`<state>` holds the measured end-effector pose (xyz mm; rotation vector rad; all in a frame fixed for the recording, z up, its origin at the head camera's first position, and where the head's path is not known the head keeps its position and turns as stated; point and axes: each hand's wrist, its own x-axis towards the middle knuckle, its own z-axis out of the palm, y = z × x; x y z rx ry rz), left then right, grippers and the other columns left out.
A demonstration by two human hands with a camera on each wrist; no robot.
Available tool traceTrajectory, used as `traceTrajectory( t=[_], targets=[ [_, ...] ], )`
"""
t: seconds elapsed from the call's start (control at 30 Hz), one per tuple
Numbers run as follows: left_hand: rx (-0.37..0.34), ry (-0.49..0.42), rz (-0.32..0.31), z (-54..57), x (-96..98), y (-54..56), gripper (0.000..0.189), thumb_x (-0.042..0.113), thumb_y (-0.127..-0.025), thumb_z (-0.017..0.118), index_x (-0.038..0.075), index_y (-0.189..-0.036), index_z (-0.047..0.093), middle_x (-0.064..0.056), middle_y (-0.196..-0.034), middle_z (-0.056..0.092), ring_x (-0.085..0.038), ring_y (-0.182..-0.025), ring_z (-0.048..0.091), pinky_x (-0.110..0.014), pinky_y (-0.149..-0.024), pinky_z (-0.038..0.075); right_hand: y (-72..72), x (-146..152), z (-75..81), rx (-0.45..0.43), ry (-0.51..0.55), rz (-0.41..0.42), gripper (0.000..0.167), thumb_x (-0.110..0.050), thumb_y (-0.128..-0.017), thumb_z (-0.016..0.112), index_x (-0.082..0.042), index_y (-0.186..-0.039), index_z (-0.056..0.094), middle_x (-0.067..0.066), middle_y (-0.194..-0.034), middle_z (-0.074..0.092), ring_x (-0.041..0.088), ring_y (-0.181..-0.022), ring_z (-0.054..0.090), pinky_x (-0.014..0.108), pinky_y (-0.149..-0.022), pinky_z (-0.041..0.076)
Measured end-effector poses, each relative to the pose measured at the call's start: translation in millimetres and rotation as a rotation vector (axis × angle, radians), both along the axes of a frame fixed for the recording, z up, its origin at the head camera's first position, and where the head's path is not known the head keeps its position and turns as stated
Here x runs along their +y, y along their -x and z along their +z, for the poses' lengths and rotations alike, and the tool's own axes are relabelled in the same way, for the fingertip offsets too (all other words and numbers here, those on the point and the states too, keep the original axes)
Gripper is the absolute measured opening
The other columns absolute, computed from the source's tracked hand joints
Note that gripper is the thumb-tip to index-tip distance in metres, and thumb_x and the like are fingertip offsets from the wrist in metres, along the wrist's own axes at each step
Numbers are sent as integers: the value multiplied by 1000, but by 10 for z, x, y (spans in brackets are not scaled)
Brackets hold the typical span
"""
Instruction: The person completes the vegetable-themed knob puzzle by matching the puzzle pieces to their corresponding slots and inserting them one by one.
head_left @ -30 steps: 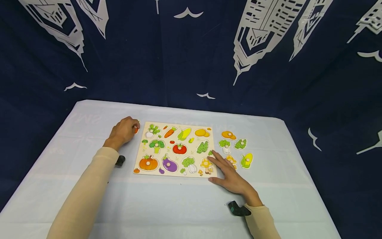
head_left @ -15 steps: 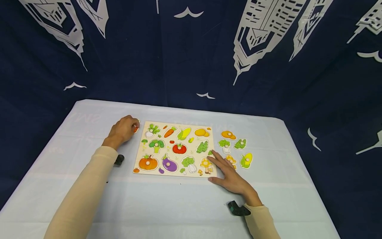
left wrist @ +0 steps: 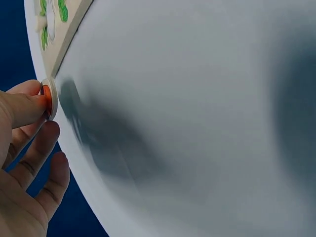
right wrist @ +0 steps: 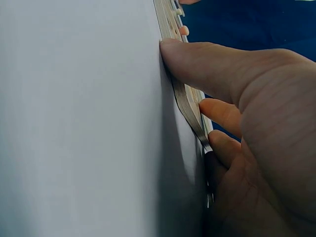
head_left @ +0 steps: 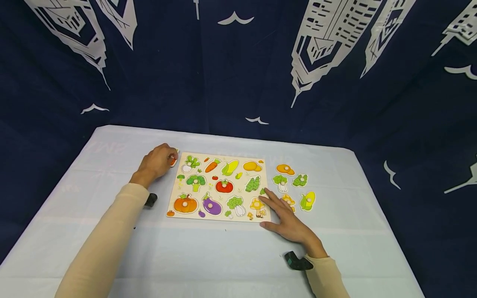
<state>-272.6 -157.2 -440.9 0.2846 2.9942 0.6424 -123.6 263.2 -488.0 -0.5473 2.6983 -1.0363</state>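
Your left hand point(head_left: 154, 162) and its orange-red piece point(head_left: 173, 161) have shifted slightly toward the board point(head_left: 239, 184)

In the head view, you hold that piece just off the board's far left corner; your right hand point(head_left: 286, 222) is where it was half a second ago, fingers straight and spread at the right edge. Five pieces look seated, judging by their knobs: turnip point(head_left: 190, 163), broccoli point(head_left: 195, 181), tomato point(head_left: 225, 187), pumpkin point(head_left: 185, 205) and eggplant point(head_left: 212, 206). Five more lie loose to the right: potato point(head_left: 285, 169), cabbage point(head_left: 280, 182), green leafy piece point(head_left: 300, 180), corn point(head_left: 307, 201) and mushroom point(head_left: 288, 200), the last partly behind your right hand. With the one you hold, that makes six left by my count, so you seem a little short of halfway.

In the left wrist view, your thumb and fingertips are clamped on the orange-red piece, which stands on edge beside the board's corner; whether they touch, you cannot tell. Its picture is mostly covered.

In the right wrist view, your thumb rests against the board's edge with the other fingers apart from it, gripping no loose piece. A couple of knobs point(right wrist: 184, 30) stick up beyond.
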Motion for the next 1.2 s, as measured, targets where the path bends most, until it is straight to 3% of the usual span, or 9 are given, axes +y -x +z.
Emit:
traceTrajectory(
  t=[0.5, 0.87, 1.2],
  targets=[
    [43, -9, -73, 59, 211, -31, 16, 4, -97, 60, 10, -107, 70, -9, -115, 62, -28, -102, 59, -50, -92, 52, -6, 9, 5, -11, -6, 2, 79, -29, -87, 77, -23, -155, 39, 1, -169, 15, 31, -156, 13, 55, -124, 6],
    [44, 16, -136, 96, 353, -17, 16, 6, -99, 57, 12, -106, 71, -5, -112, 61, -25, -96, 56, -44, -87, 52, -4, -1, 16, -7, 7, 3, 78, -29, -86, 78, -21, -154, 40, 2, -169, 15, 31, -156, 14, 56, -124, 6],
    [44, 0, -241, 118, 528, -52, 16, 9, -100, 58, 13, -104, 73, -2, -112, 62, -22, -99, 57, -41, -90, 52, 0, -5, 12, 11, 13, 9, 78, -31, -86, 77, -20, -154, 40, 6, -169, 17, 35, -155, 15, 59, -123, 7]
  ],
)
